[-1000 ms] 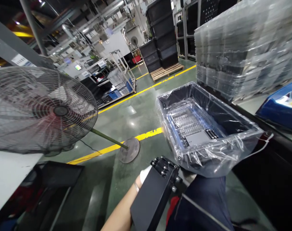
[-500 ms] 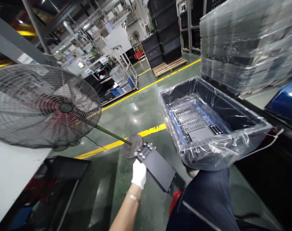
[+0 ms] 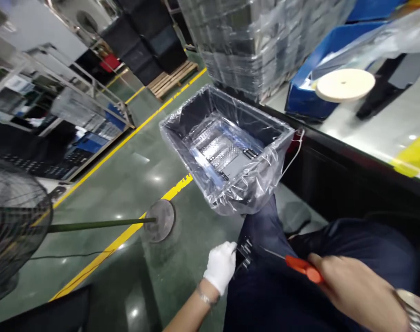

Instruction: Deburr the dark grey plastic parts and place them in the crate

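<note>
The gloved left hand (image 3: pixel 221 267) is closed on the edge of a dark part (image 3: pixel 245 251) that lies against the person's knee. The bare right hand (image 3: pixel 355 290) grips the orange handle of a screwdriver (image 3: pixel 301 267), whose thin shaft points toward that part. Just beyond the knee stands a black crate (image 3: pixel 227 143) lined with clear plastic, beside the bench (image 3: pixel 369 124). A fan (image 3: pixel 16 221) stands on the floor to the left.

No legible text or labels anywhere.
</note>
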The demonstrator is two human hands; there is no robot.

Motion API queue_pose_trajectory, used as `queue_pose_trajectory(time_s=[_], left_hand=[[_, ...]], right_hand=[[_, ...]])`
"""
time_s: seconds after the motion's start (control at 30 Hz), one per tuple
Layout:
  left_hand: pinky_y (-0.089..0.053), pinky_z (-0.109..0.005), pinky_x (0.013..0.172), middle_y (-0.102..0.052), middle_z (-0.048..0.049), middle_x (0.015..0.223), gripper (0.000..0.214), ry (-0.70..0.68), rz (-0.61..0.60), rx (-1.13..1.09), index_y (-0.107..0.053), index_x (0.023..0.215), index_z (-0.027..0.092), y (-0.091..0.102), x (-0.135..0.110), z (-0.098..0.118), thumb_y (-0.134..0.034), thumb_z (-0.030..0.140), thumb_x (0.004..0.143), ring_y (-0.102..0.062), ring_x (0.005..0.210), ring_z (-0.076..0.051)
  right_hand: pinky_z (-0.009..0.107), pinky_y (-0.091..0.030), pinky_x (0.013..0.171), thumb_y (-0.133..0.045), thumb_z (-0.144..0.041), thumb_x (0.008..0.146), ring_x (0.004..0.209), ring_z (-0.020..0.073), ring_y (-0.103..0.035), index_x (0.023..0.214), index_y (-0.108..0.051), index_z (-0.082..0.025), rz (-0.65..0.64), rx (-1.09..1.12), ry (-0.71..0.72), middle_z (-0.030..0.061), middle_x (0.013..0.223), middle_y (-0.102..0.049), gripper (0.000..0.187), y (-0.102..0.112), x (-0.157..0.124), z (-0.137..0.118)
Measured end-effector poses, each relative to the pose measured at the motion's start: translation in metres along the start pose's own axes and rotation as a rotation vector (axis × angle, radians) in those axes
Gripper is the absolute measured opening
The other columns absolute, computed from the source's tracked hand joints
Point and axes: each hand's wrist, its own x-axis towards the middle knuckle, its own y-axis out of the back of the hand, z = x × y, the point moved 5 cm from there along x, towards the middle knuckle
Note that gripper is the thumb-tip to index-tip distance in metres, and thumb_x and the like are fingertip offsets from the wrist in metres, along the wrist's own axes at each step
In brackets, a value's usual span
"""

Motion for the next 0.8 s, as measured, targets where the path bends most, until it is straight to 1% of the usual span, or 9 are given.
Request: queue_pose_trajectory(time_s=[0.07, 0.17, 0.3, 0.43, 0.53, 0.63, 0.73, 0.8], left_hand=[[-0.055, -0.051, 0.107, -0.076, -0.0128, 0.117, 0.040, 0.006, 0.000, 0.024, -0.074, 0.125, 0.015, -0.001, 0.002, -0.001, -0.047, 0.007, 0.096, -0.071, 0.111, -0.033], [-0.057, -0.049, 0.104, -0.076, -0.0115, 0.115, 0.042, 0.016, 0.002, 0.046, -0.073, 0.128, 0.014, -0.003, 0.001, -0.003, -0.048, 0.005, 0.095, -0.071, 0.109, -0.032], [-0.056, -0.050, 0.106, -0.075, -0.0135, 0.118, 0.044, 0.024, 0.004, 0.063, -0.072, 0.130, 0.013, -0.009, 0.000, -0.004, -0.049, 0.003, 0.094, -0.071, 0.111, -0.032], [-0.056, -0.052, 0.107, -0.075, -0.0149, 0.121, 0.044, 0.031, 0.015, 0.074, -0.072, 0.131, 0.014, -0.012, 0.002, -0.004, -0.050, 0.004, 0.094, -0.071, 0.112, -0.033], [-0.057, -0.051, 0.106, -0.075, -0.0144, 0.119, 0.043, 0.033, 0.033, 0.082, -0.073, 0.130, 0.015, -0.011, 0.003, -0.003, -0.051, 0.005, 0.094, -0.071, 0.111, -0.033], [-0.057, -0.051, 0.105, -0.076, -0.0139, 0.118, 0.043, 0.045, 0.028, 0.079, -0.073, 0.130, 0.016, -0.010, 0.003, -0.002, -0.051, 0.005, 0.095, -0.072, 0.110, -0.033], [-0.055, -0.051, 0.107, -0.075, -0.0133, 0.120, 0.043, 0.061, 0.029, 0.063, -0.073, 0.129, 0.017, -0.007, 0.002, 0.002, -0.051, 0.005, 0.094, -0.071, 0.112, -0.033], [-0.054, -0.050, 0.107, -0.075, -0.0122, 0.118, 0.042, 0.078, 0.029, 0.026, -0.075, 0.126, 0.018, -0.004, 0.003, 0.005, -0.049, 0.005, 0.094, -0.070, 0.112, -0.032]], right_hand=[[0.037, -0.051, 0.067, -0.055, -0.009, 0.094, 0.078, 0.0297, -0.075, 0.098, -0.072, -0.020, -0.087, -0.005, 0.017, 0.0051, 0.080, -0.074, 0.020, 0.002, 0.014, -0.009], [0.039, -0.051, 0.070, -0.054, -0.004, 0.093, 0.084, 0.0343, -0.076, 0.098, -0.072, -0.016, -0.100, -0.017, 0.003, 0.0093, 0.084, -0.075, 0.022, 0.009, 0.028, -0.019], [0.039, -0.052, 0.071, -0.056, -0.001, 0.092, 0.087, 0.0366, -0.076, 0.099, -0.072, -0.013, -0.119, -0.029, -0.015, 0.0113, 0.085, -0.075, 0.022, 0.014, 0.034, -0.023], [0.041, -0.053, 0.074, -0.055, 0.001, 0.091, 0.089, 0.0373, -0.076, 0.102, -0.073, -0.011, -0.140, -0.028, -0.026, 0.0131, 0.088, -0.076, 0.024, 0.014, 0.037, -0.020], [0.042, -0.054, 0.076, -0.054, 0.002, 0.090, 0.090, 0.0380, -0.076, 0.102, -0.074, -0.011, -0.162, -0.016, -0.036, 0.0144, 0.090, -0.076, 0.026, 0.011, 0.040, -0.019], [0.043, -0.055, 0.078, -0.053, -0.001, 0.092, 0.091, 0.0384, -0.075, 0.102, -0.074, -0.012, -0.180, 0.006, -0.041, 0.0151, 0.091, -0.076, 0.025, 0.009, 0.043, -0.015], [0.045, -0.056, 0.082, -0.053, -0.005, 0.094, 0.094, 0.0380, -0.075, 0.105, -0.074, -0.013, -0.195, 0.022, -0.039, 0.0148, 0.094, -0.076, 0.025, 0.008, 0.038, -0.005], [0.045, -0.056, 0.084, -0.053, -0.009, 0.095, 0.095, 0.0354, -0.074, 0.105, -0.075, -0.016, -0.216, 0.016, -0.042, 0.0132, 0.097, -0.076, 0.025, 0.006, 0.029, 0.005]])
